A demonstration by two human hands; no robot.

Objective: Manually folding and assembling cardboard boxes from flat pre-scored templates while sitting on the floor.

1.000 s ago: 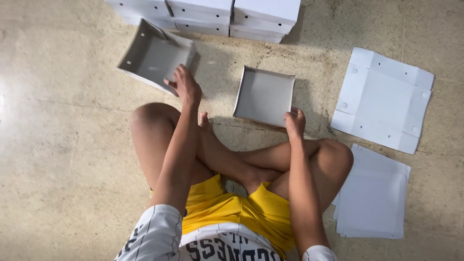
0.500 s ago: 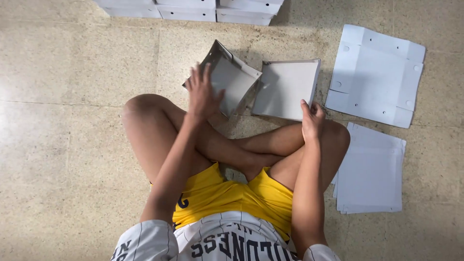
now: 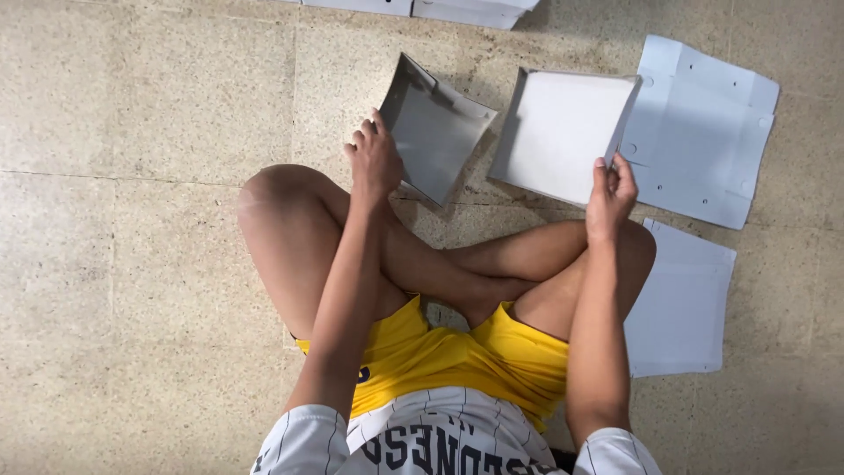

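2 grey folded trays (image 3: 435, 132) (image 3: 558, 132) in hands (image 3: 376, 163) (image 3: 611, 189), L & R.

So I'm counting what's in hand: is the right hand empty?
No, the right hand grips the corner of a folded white box half.

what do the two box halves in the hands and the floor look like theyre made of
Grey tray, in the left hand: looks like thin card, matt, with folded walls and a bowed base. White tray, in the right hand: probably the same card, with crisp creases. Floor: speckled stone-like tiles, perhaps terrazzo, with visible joints.
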